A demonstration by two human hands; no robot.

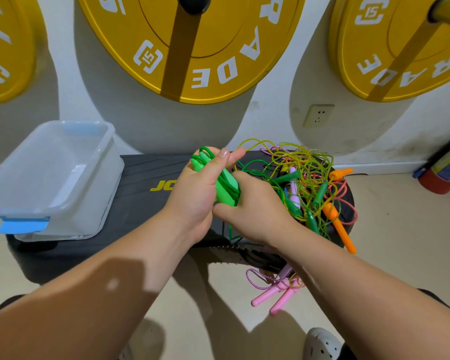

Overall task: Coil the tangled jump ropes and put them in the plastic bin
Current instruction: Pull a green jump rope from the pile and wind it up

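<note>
My left hand (195, 193) grips a green jump rope (225, 187), its bright green handles bunched together with dark green cord looped at the top. My right hand (255, 211) holds the lower end of that same bundle, fingers curled round it. Just to the right lies a tangled pile of ropes (309, 178) with yellow-green, pink and green cords and orange, green and lilac handles. A pink rope (276, 294) with two pink handles hangs off the platform's front edge. The clear plastic bin (31, 203) with blue latches stands at the left, nothing visible inside.
The bin and ropes sit on a black step platform (140, 193) against a white wall. Yellow weight plates (192, 48) hang above. A wall socket (318, 115) is at the right, a red object (439, 178) on the floor far right. My shoes show at the bottom.
</note>
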